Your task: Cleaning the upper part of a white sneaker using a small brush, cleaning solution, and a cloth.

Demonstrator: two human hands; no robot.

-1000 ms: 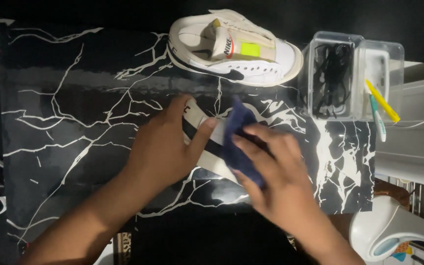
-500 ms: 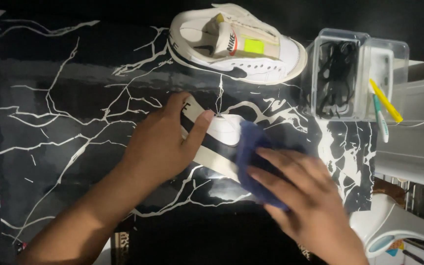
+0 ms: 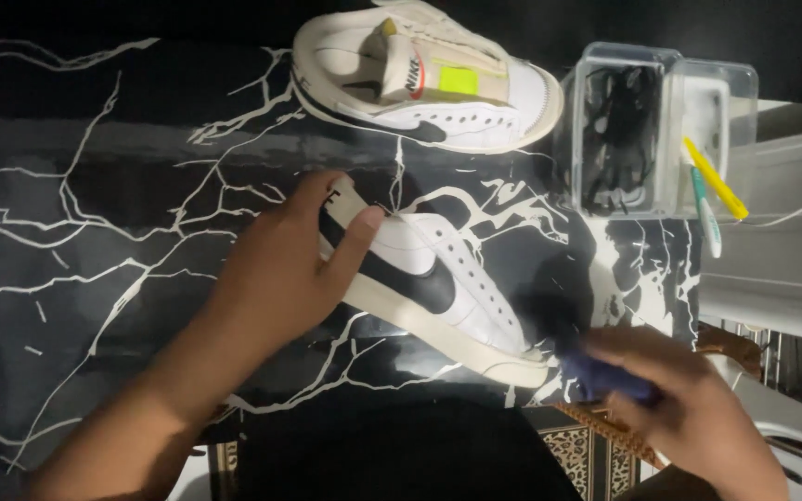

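Observation:
A white sneaker [image 3: 457, 288] with a black side mark and cream sole lies on its side on the black marbled mat [image 3: 122, 213]. My left hand [image 3: 280, 269] rests on its heel end, thumb pressed on the upper. My right hand [image 3: 689, 408] is off the toe, at the mat's near right corner, fingers closed on a dark blue cloth [image 3: 596, 371]. A second white sneaker [image 3: 424, 83] without laces lies at the mat's far edge.
Two clear plastic tubs [image 3: 656, 130] stand at the right, one holding black laces. A yellow pen [image 3: 717, 181] and a green-and-white pen [image 3: 703, 213] lean beside them. A white ledge runs along the right; a patterned rug shows below the mat.
My right hand has swept the blue cloth from the shoe's middle down past the toe to the right. The shoe's side is now uncovered. My left hand stayed on the heel.

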